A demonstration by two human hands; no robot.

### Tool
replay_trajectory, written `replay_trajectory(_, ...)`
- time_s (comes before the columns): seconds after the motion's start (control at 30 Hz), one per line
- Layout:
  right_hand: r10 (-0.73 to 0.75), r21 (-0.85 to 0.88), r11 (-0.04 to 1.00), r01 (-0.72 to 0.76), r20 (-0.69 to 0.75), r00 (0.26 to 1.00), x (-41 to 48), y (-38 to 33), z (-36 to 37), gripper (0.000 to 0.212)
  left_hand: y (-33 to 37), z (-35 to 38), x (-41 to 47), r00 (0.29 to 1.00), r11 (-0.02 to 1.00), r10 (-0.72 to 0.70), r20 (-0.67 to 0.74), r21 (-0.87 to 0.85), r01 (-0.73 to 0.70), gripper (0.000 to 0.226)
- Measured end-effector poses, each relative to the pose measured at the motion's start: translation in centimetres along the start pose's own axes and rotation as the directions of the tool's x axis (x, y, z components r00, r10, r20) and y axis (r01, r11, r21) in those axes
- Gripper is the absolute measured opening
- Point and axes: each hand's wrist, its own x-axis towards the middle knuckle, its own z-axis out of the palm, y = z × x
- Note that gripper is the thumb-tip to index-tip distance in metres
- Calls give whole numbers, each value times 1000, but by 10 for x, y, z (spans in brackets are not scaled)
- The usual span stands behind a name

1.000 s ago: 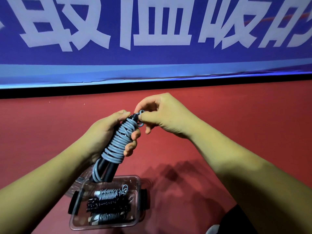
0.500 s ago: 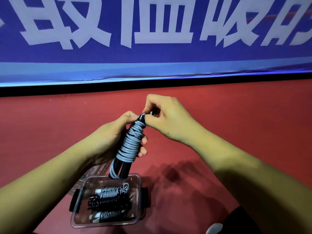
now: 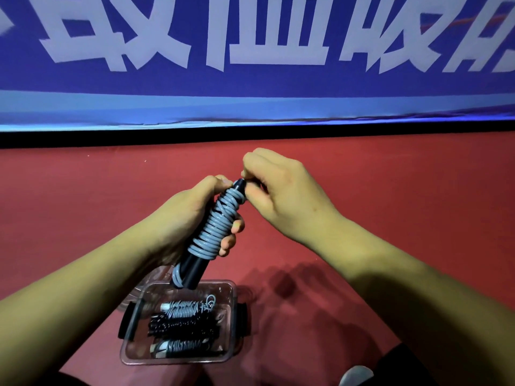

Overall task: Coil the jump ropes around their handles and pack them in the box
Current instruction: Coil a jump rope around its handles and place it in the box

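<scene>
My left hand (image 3: 185, 218) grips a jump rope (image 3: 214, 229): black handles wound tight with grey cord, tilted with the top end up and to the right. My right hand (image 3: 278, 193) pinches the cord's end at the top of the handles, and the fingers hide the tip. Below them a clear plastic box (image 3: 235, 316) with black side clips stands open on the red surface. Three coiled ropes lie inside it: a grey one (image 3: 185, 307) at the back, a black one (image 3: 181, 325) in the middle, and a grey one (image 3: 181, 348) at the front.
The red surface (image 3: 404, 204) runs back to a black strip under a blue banner (image 3: 250, 51) with large white characters. A clear lid (image 3: 156, 277) peeks out behind the box's left side. A grey and dark object (image 3: 356, 374) sits at the bottom right edge.
My right hand has closed in over the top end of the handles, and the small loose loop of cord seen there earlier is now hidden under its fingers. The bundle stands slightly more upright.
</scene>
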Motion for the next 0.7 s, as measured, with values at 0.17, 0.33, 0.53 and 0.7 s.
replay_trajectory(0.17, 540, 651, 587, -481, 127, 832, 5, -8, 4, 21, 2, 12, 1, 999, 990, 51, 15, -129, -49, 34)
replay_trajectory(0.33, 541, 765, 476, -434, 135, 830, 6, -12, 15, 30, 7, 13, 3, 994, 959, 112, 0, -263, -108, 42)
replay_trajectory(0.53, 511, 795, 469, -385, 111, 852, 8, -11, 5, 33, 7, 16, 4, 992, 950, 121, 29, -292, -108, 37)
replay_trajectory(0.7, 506, 801, 448, -397, 139, 851, 9, -11, 4, 18, 8, 13, 4, 992, 953, 128, -9, -274, -125, 35)
